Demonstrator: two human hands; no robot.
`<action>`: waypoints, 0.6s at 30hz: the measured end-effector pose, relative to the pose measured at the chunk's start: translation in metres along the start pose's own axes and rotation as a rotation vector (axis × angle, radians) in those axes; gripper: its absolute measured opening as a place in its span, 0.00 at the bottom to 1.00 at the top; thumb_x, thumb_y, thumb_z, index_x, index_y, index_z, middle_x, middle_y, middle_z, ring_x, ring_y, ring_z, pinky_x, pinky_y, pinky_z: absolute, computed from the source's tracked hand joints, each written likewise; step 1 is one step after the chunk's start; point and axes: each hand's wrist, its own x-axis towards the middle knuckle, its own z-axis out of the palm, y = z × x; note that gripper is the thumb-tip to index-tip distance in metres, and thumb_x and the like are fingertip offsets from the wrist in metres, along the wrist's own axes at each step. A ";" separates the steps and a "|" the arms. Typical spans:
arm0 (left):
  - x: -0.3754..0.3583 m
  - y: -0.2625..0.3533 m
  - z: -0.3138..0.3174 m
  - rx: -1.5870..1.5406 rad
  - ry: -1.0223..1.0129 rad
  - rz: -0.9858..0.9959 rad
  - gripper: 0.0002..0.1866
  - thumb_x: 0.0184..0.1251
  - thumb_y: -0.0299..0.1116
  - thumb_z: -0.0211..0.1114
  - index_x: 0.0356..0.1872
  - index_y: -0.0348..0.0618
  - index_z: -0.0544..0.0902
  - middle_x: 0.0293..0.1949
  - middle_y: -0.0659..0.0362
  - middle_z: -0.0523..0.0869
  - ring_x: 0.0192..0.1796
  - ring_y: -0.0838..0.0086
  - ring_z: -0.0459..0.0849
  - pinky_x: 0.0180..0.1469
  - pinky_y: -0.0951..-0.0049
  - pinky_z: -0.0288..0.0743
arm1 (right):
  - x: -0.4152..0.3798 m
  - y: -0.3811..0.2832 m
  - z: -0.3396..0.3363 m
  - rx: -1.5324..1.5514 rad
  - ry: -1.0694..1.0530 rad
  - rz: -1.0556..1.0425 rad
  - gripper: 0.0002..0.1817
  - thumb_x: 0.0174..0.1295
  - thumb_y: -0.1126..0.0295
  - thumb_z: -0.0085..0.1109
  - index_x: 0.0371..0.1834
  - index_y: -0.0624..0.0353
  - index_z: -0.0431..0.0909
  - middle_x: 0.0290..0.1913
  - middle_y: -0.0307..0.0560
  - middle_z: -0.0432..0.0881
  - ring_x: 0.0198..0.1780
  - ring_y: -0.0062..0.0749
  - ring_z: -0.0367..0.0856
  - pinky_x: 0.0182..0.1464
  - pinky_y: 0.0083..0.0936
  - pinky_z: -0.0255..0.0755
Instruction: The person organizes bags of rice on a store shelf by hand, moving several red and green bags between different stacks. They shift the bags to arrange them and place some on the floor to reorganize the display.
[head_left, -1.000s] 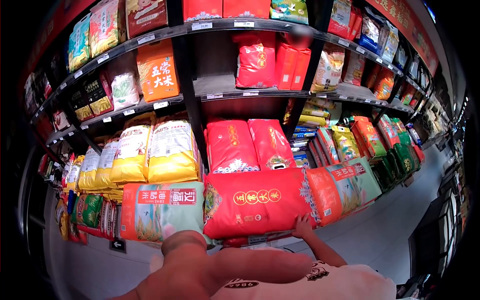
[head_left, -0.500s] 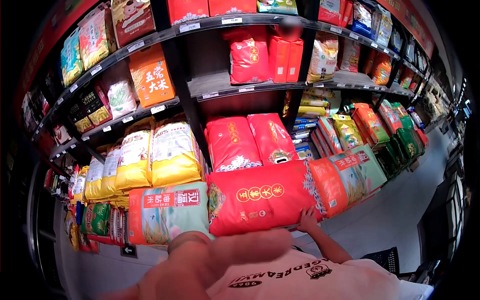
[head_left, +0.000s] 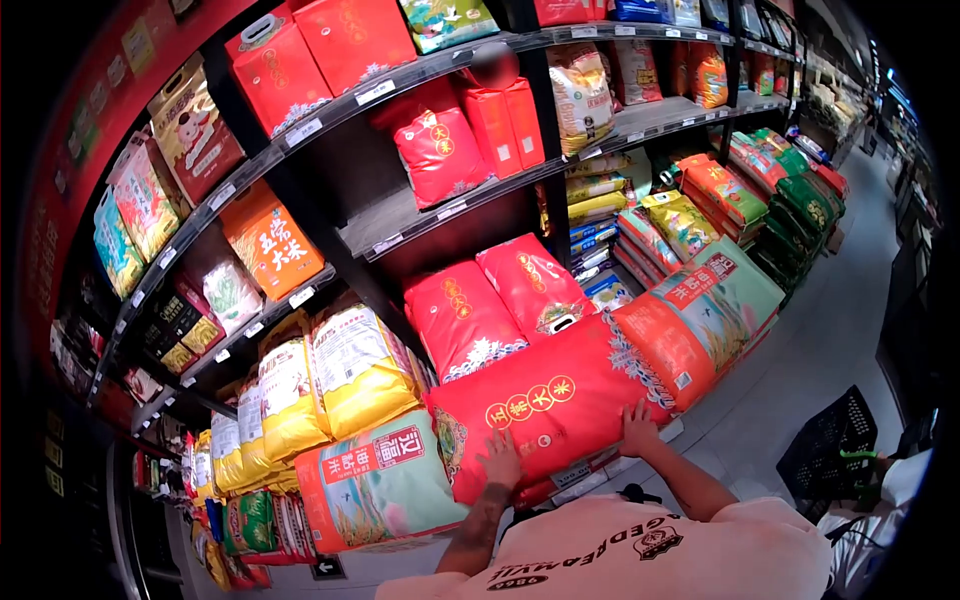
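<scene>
My left hand [head_left: 501, 464] rests on the near left part of a big red rice bag [head_left: 570, 392], its fingers spread over the surface. Farther right, my right hand [head_left: 640, 430] lies against the same bag near its white-and-blue patterned end, fingers apart. Neither hand is closed round anything. The bag lies flat across the front of a low stack, gold characters along its top. An orange-and-green rice bag [head_left: 385, 485] adjoins its left end, and a similar orange-and-green bag [head_left: 690, 310] adjoins its right end. Behind it are two more red bags [head_left: 462, 318].
Yellow-and-white bags [head_left: 365, 365] stand at the left. Shelves [head_left: 440, 215] with price labels hold bagged and boxed rice above. At the right, a black basket [head_left: 830, 445] is beside another person's white sleeve [head_left: 905, 480]. Grey floor [head_left: 800, 340] runs along the aisle.
My left hand has come down from close in front of the camera onto the red bag. My right hand stays on the bag's near side. The view has tilted and shifted.
</scene>
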 end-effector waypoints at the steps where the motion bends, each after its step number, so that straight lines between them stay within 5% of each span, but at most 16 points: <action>1: 0.000 0.006 0.009 -0.052 -0.017 -0.010 0.54 0.45 0.54 0.71 0.68 0.38 0.51 0.69 0.40 0.51 0.69 0.44 0.53 0.60 0.42 0.61 | -0.001 0.002 -0.002 -0.004 0.005 -0.008 0.58 0.41 0.48 0.64 0.72 0.60 0.40 0.70 0.75 0.36 0.69 0.70 0.48 0.58 0.49 0.66; 8: 0.006 0.008 0.025 -0.062 -0.119 -0.025 0.55 0.43 0.53 0.73 0.67 0.34 0.52 0.69 0.37 0.50 0.68 0.40 0.53 0.58 0.43 0.64 | -0.004 0.006 0.000 0.099 0.078 -0.018 0.56 0.40 0.50 0.64 0.71 0.60 0.43 0.70 0.74 0.38 0.68 0.73 0.49 0.58 0.51 0.66; 18: 0.034 0.012 0.027 0.054 -0.186 0.024 0.51 0.40 0.60 0.70 0.61 0.31 0.65 0.62 0.34 0.63 0.63 0.39 0.62 0.59 0.51 0.65 | -0.025 0.052 0.041 0.456 0.440 -0.184 0.39 0.47 0.63 0.56 0.67 0.56 0.59 0.73 0.57 0.45 0.71 0.51 0.51 0.53 0.47 0.69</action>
